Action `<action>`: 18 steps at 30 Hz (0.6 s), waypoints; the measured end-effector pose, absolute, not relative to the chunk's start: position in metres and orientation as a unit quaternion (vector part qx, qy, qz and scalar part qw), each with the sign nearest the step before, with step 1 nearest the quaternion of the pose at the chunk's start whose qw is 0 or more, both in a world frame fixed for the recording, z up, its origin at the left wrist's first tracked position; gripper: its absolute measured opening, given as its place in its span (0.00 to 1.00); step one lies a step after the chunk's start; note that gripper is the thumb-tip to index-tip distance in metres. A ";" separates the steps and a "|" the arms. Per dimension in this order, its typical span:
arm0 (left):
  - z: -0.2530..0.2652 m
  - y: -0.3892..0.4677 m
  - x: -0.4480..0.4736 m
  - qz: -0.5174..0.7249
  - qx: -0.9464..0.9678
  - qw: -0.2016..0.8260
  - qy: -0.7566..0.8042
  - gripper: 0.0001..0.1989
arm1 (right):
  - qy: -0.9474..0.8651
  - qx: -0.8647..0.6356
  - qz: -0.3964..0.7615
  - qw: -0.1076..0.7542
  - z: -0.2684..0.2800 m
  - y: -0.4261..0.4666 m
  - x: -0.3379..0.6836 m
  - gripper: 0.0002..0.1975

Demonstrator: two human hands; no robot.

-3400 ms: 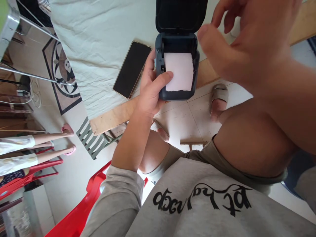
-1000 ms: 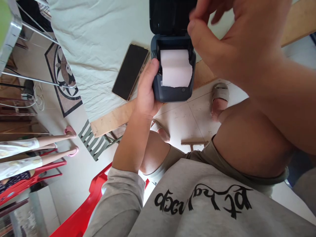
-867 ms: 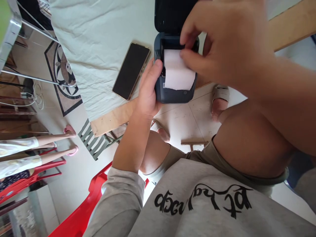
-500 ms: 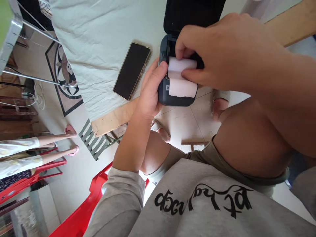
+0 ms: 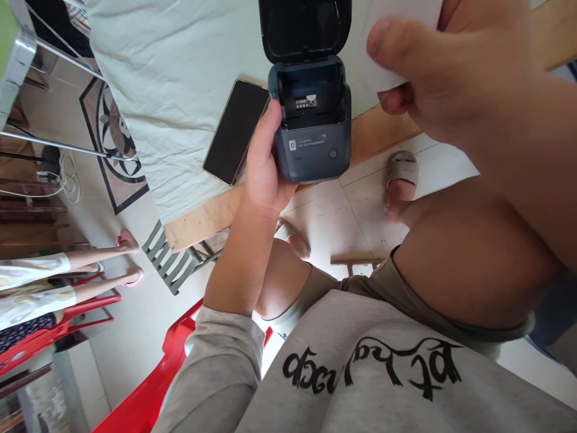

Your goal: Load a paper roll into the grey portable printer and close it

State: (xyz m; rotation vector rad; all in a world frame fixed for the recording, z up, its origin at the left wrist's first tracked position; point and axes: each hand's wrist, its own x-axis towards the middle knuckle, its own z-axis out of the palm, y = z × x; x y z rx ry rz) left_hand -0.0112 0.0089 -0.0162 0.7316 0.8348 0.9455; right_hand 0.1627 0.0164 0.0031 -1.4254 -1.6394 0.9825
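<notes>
My left hand (image 5: 265,165) is wrapped round the side of a dark blue portable label printer (image 5: 311,159), held above the table's front edge. The printer's black lid (image 5: 306,30) stands open, and the paper bay inside shows a small printed label but no roll. Up and to the right of the printer, my right hand (image 5: 437,66) grips a white paper roll (image 5: 396,42), slightly blurred, with thumb and fingers. A phone (image 5: 235,132) with a dark screen lies on the cloth just left of the printer.
A pale green cloth (image 5: 180,90) covers the table, with a wooden edge (image 5: 202,219) at the front. A red plastic chair (image 5: 153,373) stands at lower left. At far left another person's legs (image 5: 97,258) show near a second red chair (image 5: 85,313).
The paper roll has come out of the printer's bay in my right hand, which moved up and right. My left hand has shifted the printer slightly left.
</notes>
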 end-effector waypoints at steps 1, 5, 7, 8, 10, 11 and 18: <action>-0.016 0.009 -0.011 0.429 0.332 0.749 0.381 0.14 | -0.647 -0.570 0.359 0.358 0.003 0.015 0.163 0.32; -0.016 0.008 -0.010 0.430 0.336 0.752 0.371 0.15 | -0.677 -0.623 0.253 0.298 0.004 0.015 0.166 0.30; -0.016 0.008 -0.010 0.444 0.336 0.749 0.360 0.14 | -0.686 -0.639 0.223 0.266 0.003 0.017 0.167 0.30; -0.016 0.008 -0.009 0.450 0.336 0.747 0.356 0.14 | -0.689 -0.645 0.212 0.253 0.002 0.017 0.167 0.31; -0.016 0.007 -0.009 0.449 0.337 0.748 0.353 0.14 | -0.697 -0.649 0.193 0.234 0.000 0.018 0.168 0.31; -0.016 0.007 -0.010 0.449 0.339 0.747 0.354 0.14 | -0.702 -0.649 0.187 0.227 -0.001 0.018 0.169 0.31; -0.017 0.007 -0.012 0.446 0.349 0.737 0.369 0.14 | -0.729 -0.632 0.176 0.195 -0.005 0.016 0.173 0.27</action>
